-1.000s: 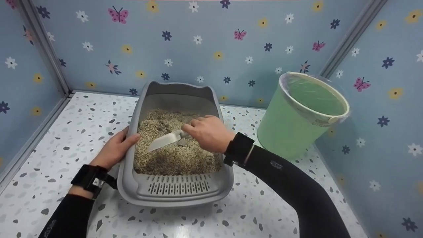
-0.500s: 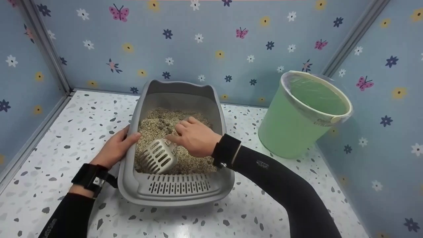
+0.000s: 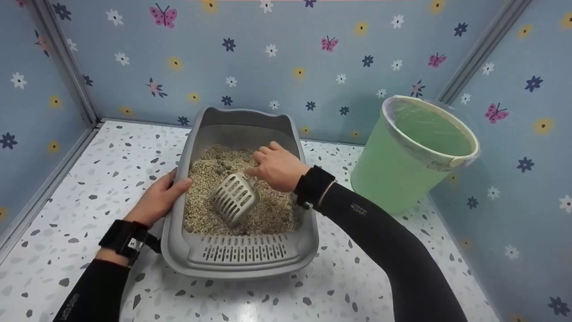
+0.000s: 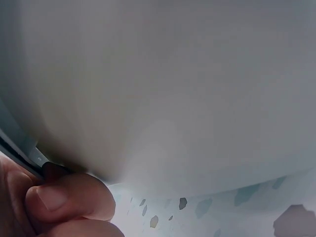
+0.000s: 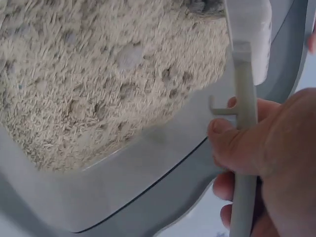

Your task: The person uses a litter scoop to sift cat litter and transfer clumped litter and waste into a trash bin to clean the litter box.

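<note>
A grey litter box (image 3: pixel 241 270) full of pale pellet litter (image 3: pixel 203 172) stands before me. My left hand (image 3: pixel 156 199) grips its left side wall, thumb over the rim; in the left wrist view the fingers (image 4: pixel 74 200) curl under that rim. My right hand (image 3: pixel 281 170) holds a light grey slotted litter scoop (image 3: pixel 237 197) over the middle of the litter, its slotted face toward the head camera and its lower edge at the litter. The right wrist view shows thumb and fingers wrapped round the scoop handle (image 5: pixel 244 84), which has a small hook. A dark clump (image 5: pixel 210 7) lies near the scoop.
To the right stands a green bin (image 3: pixel 393 165) with a clear liner over its cream rim. Flower-patterned panels (image 3: pixel 268 67) enclose the speckled white surface (image 3: pixel 111 170) at the back and both sides.
The scoop went from edge-on to slotted face toward the camera, dipping toward the box's front, then moved back and right with my right hand. My left hand stays on the rim.
</note>
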The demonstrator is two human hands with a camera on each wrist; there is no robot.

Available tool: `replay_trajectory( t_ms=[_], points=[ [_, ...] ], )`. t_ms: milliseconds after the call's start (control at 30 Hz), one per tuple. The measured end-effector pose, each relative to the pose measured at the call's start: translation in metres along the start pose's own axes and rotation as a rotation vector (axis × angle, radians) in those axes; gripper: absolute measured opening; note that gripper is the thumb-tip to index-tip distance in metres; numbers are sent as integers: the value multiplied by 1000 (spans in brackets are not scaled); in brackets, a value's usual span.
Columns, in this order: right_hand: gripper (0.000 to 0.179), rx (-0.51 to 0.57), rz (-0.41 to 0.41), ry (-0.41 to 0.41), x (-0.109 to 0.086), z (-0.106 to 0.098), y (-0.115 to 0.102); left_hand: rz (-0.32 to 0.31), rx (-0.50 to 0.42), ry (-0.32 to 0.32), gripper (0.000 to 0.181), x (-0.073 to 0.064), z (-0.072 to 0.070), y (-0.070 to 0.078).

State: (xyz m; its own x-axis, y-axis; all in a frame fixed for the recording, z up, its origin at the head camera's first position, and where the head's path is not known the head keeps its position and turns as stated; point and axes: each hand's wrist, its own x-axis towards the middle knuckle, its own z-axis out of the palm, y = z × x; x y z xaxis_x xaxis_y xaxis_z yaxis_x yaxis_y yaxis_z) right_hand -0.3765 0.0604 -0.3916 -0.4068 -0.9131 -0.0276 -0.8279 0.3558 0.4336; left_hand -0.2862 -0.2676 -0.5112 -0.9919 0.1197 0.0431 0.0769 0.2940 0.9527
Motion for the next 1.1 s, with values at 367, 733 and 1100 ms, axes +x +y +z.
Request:
replay_trajectory(
  t_ms=[367, 733, 1100],
  points=[
    [22, -121, 178, -58, -6, -5, 38, 12, -28, -21, 83, 2, 1, -2],
    [41, 42, -66, -36, -4, -35, 1, 6, 15, 3, 82, 0, -2, -3],
    [22, -93, 79, -75, 12, -21, 18, 17, -28, -2, 80, 1, 2, -2]
  ],
)
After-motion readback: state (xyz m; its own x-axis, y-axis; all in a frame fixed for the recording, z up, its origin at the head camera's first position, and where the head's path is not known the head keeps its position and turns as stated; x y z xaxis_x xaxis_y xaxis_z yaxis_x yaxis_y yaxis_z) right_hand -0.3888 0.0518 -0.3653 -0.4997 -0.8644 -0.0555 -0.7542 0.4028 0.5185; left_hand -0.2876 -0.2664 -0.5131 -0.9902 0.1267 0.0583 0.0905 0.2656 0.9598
